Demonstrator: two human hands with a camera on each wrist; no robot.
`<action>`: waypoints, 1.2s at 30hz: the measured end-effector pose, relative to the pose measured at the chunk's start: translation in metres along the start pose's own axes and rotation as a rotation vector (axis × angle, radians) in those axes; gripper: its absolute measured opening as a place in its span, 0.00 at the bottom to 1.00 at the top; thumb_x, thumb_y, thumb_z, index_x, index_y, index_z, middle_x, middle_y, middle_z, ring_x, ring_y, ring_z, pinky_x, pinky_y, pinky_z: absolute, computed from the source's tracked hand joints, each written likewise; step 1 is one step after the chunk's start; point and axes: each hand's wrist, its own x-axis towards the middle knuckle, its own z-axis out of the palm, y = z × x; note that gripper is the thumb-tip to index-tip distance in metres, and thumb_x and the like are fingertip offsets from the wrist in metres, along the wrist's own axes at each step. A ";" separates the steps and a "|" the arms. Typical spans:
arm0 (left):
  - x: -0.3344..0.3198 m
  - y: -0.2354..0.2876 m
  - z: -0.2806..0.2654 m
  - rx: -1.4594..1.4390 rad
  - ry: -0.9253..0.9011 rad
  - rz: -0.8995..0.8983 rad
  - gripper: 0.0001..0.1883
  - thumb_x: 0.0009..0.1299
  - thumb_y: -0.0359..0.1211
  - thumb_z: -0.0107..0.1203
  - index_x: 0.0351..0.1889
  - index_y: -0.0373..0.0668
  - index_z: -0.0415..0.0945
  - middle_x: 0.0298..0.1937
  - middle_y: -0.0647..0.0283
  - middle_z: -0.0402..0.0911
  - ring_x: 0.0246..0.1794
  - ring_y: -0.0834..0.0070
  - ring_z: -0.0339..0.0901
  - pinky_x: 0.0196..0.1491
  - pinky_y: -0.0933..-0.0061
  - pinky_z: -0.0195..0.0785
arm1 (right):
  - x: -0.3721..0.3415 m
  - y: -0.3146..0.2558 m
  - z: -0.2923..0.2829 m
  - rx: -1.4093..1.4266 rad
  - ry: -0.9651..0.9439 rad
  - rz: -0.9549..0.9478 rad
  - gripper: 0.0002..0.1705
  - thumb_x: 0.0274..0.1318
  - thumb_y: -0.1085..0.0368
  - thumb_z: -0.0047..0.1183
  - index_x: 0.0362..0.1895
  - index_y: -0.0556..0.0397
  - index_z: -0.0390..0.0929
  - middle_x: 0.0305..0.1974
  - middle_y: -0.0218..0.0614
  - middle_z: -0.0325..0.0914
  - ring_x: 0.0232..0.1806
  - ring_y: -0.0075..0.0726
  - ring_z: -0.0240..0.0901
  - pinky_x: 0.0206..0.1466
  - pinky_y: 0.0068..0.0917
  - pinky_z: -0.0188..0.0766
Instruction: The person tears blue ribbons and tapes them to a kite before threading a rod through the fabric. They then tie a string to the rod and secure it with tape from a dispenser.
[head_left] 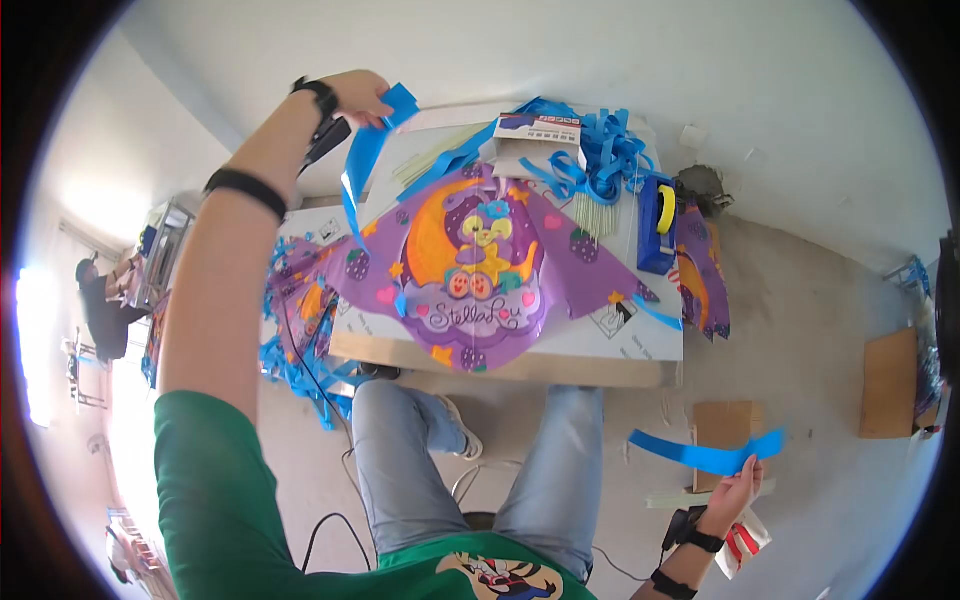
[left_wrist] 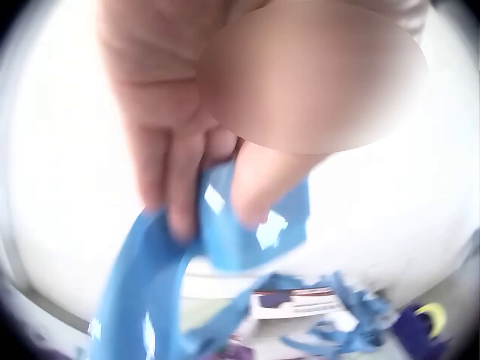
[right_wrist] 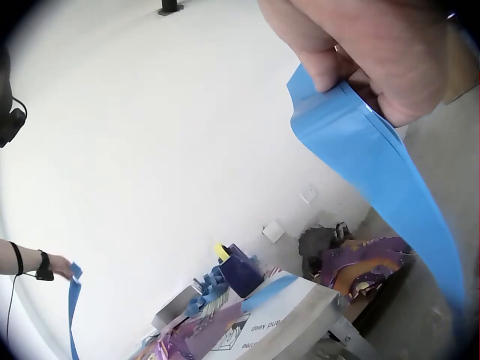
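A purple kite, printed with a cartoon character on a moon and the word StellaLou, lies spread on the white tabletop. Above its far left side, my raised left hand pinches a blue plastic strip. In the left wrist view the strip is folded over between thumb and fingers, its long part hanging down. Out to the right, past the table's front edge, my right hand pinches another blue strip. That strip droops from the fingertips in the right wrist view.
At the table's back stand an opened box and a heap of blue strips. A blue tape dispenser sits on the right edge. Thin pale rods lie near the heap. More printed sheets hang beyond the right side. Cardboard lies on the floor.
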 end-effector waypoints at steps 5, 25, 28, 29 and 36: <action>0.109 0.044 -0.012 0.164 1.533 0.445 0.09 0.65 0.36 0.50 0.38 0.43 0.76 0.39 0.50 0.79 0.41 0.50 0.75 0.43 0.55 0.69 | 0.000 0.007 0.035 -0.070 0.070 0.012 0.08 0.62 0.63 0.52 0.39 0.53 0.71 0.36 0.30 0.75 0.36 0.21 0.70 0.40 0.17 0.66; 0.179 -0.045 0.215 0.170 0.377 0.137 0.24 0.64 0.26 0.46 0.61 0.43 0.66 0.69 0.52 0.58 0.61 0.55 0.67 0.61 0.61 0.61 | -0.024 0.030 0.067 -0.328 -0.012 -0.017 0.04 0.62 0.68 0.50 0.37 0.56 0.72 0.34 0.30 0.73 0.36 0.21 0.70 0.40 0.18 0.67; 0.102 -0.005 0.224 -0.243 0.329 0.298 0.15 0.64 0.30 0.52 0.49 0.37 0.75 0.51 0.52 0.76 0.50 0.55 0.73 0.54 0.66 0.66 | -0.041 0.025 0.110 -0.164 -0.218 -0.019 0.06 0.58 0.69 0.53 0.40 0.54 0.73 0.35 0.28 0.73 0.39 0.20 0.69 0.42 0.19 0.65; 0.078 0.001 0.236 -0.288 0.373 0.451 0.14 0.65 0.31 0.52 0.48 0.37 0.75 0.50 0.53 0.76 0.49 0.58 0.75 0.52 0.67 0.68 | -0.051 0.019 0.137 -0.209 -0.225 -0.009 0.07 0.57 0.70 0.54 0.40 0.55 0.74 0.35 0.28 0.73 0.38 0.20 0.69 0.41 0.20 0.65; -0.160 0.097 0.286 -0.845 0.190 0.645 0.17 0.67 0.34 0.56 0.52 0.37 0.74 0.56 0.59 0.75 0.55 0.72 0.72 0.57 0.74 0.63 | -0.127 0.022 0.247 -0.210 -0.605 0.044 0.05 0.49 0.75 0.59 0.28 0.57 0.75 0.26 0.21 0.68 0.29 0.12 0.61 0.32 0.14 0.61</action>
